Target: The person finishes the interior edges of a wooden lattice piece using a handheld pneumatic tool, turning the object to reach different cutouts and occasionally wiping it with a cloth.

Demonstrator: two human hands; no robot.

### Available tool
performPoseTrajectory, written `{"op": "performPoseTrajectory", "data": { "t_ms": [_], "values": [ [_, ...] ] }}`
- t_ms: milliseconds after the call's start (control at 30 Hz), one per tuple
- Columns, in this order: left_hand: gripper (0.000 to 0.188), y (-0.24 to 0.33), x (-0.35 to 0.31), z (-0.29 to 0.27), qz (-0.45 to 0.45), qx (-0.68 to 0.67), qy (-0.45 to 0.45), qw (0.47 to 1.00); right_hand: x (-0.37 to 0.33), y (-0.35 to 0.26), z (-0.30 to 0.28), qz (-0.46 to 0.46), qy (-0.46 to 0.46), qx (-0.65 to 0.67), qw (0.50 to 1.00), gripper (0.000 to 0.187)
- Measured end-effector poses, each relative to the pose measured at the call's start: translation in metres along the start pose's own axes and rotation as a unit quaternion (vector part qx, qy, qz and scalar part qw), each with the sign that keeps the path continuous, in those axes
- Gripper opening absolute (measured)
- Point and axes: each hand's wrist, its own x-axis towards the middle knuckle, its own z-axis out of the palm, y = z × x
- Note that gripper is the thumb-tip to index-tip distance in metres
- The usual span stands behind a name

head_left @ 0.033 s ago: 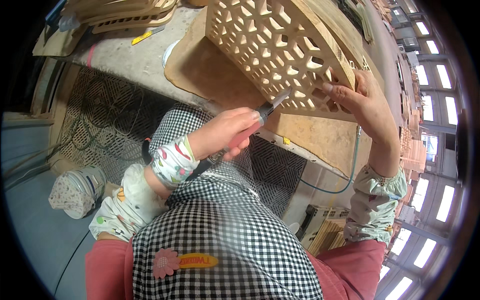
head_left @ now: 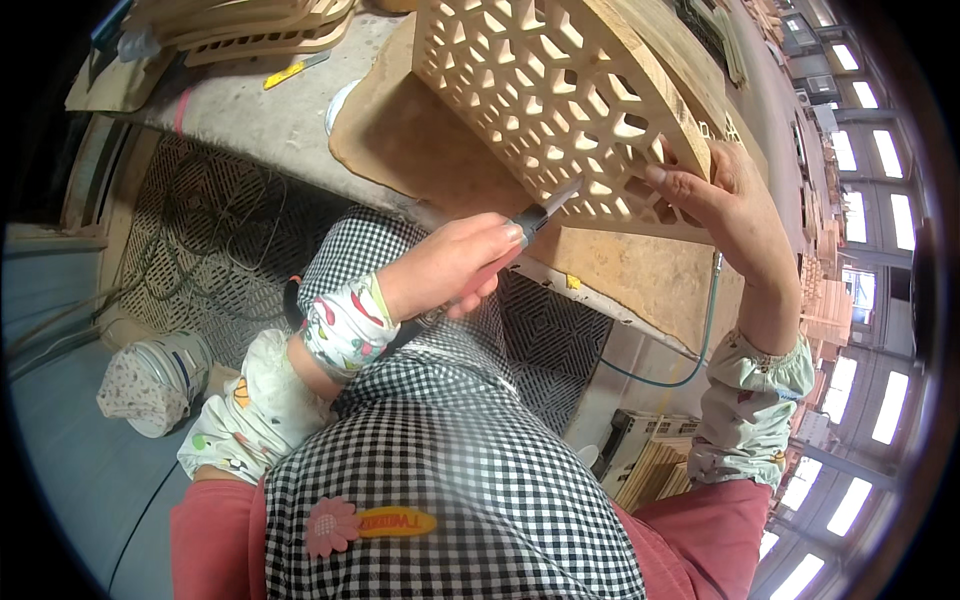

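My left hand (head_left: 450, 262) is closed around a knife (head_left: 528, 222) with a red and black handle. Its slim pale blade points up and right, its tip against the lower part of a wooden lattice panel (head_left: 520, 95). Many small angular openings are cut through this light panel, which stands tilted on edge. At the panel's right end my right hand (head_left: 715, 190) grips it, thumb on the near face and the other fingers partly hidden behind. Under the panel lies a brown board (head_left: 400, 150) on the workbench.
A yellow utility knife (head_left: 296, 70) lies on the grey bench (head_left: 250, 110), near stacked curved wooden frames (head_left: 270, 25). A thin blue hose (head_left: 650, 383) hangs by the bench's front edge. A white bucket (head_left: 160, 380) stands on the floor at left, near tangled cables (head_left: 200, 240).
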Motion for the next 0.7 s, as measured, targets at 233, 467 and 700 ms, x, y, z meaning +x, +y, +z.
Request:
{"op": "performPoseTrajectory", "data": {
  "t_ms": [233, 467, 700],
  "values": [
    [0.033, 0.011, -0.012, 0.012, 0.001, 0.059, 0.097, 0.994, -0.004, 0.003, 0.011, -0.012, 0.016, 0.016, 1.0, 0.031],
    [0.044, -0.008, -0.042, 0.012, 0.047, 0.224, 0.176, 0.957, 0.003, 0.005, -0.001, 0.016, -0.03, -0.014, 0.999, 0.032],
    [0.044, -0.01, -0.03, 0.0, 0.104, 0.328, 0.226, 0.911, 0.005, -0.006, -0.003, -0.006, -0.051, -0.023, 0.998, 0.035]
  ]
}}
